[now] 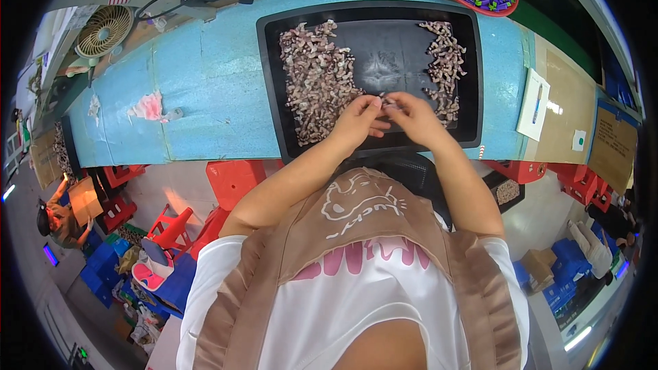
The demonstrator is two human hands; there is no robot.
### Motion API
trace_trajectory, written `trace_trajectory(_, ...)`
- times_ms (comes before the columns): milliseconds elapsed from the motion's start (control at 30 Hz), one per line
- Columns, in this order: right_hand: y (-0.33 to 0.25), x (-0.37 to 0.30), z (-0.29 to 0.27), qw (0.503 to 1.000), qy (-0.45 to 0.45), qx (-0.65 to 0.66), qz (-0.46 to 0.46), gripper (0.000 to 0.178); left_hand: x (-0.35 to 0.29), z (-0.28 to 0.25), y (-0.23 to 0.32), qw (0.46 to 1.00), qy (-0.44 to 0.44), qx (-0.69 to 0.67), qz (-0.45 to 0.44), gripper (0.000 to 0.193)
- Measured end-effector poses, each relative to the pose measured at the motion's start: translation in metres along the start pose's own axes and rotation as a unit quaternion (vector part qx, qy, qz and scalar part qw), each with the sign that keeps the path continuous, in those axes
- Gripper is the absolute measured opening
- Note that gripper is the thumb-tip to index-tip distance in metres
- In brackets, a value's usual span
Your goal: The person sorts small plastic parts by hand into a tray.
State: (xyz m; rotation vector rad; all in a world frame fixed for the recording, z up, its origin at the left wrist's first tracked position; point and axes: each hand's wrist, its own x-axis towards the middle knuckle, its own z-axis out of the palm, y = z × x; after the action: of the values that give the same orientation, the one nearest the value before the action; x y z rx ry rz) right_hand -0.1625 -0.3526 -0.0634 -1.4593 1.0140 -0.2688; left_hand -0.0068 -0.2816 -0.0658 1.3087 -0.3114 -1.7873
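- Left hand point(358, 120) and right hand point(415, 118): fingertips together, pinching a small greyish piece point(388, 103) over the large black rectangular tray point(384, 34).
- Mottled brown-white pieces point(315, 82): heaped along both tray sides.

a round fan point(104, 31) stands at the upper left. a pen point(538, 103) lies on a white sheet point(527, 122).

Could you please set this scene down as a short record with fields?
Left hand: pinching a small piece, mostly hidden by fingers
Right hand: fingertips at the same piece
Tray: black, beneath both hands
Left pile: mottled pieces, the larger pile
Right pile: similar pieces, fewer
Table: blue-topped, under the tray
Far left: fan
Right of tray: white paper
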Motion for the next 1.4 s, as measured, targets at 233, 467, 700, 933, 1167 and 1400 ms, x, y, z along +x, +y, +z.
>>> trace_trajectory(233,-0.036,-0.017,-0.065,0.797,0.248,-0.55,0.03,0.038,-0.011,-0.031,0.009,0.723,0.161,0.56,0.37,0.036)
trace_trajectory(467,-0.026,0.011,-0.005,0.918,0.062,-0.391,-0.029,0.037,-0.002,-0.049,-0.003,0.661,0.172,0.629,0.37,0.024)
trace_trajectory(700,-0.031,0.025,0.044,0.982,-0.025,-0.162,-0.097,0.039,-0.012,-0.05,0.008,0.896,0.161,0.31,0.275,0.017)
trace_trajectory(933,-0.019,0.03,0.024,0.989,-0.031,-0.144,0.012,0.029,0.0,-0.042,0.009,0.966,0.15,0.119,0.175,0.019)
trace_trajectory(1167,-0.027,-0.019,-0.066,0.775,0.27,-0.572,-0.002,0.037,0.019,-0.033,0.017,0.678,0.144,0.608,0.386,0.03)
trace_trajectory(1400,-0.022,-0.003,-0.029,0.88,0.166,-0.439,-0.07,0.036,0.067,-0.021,0.015,0.524,0.142,0.773,0.329,0.03)
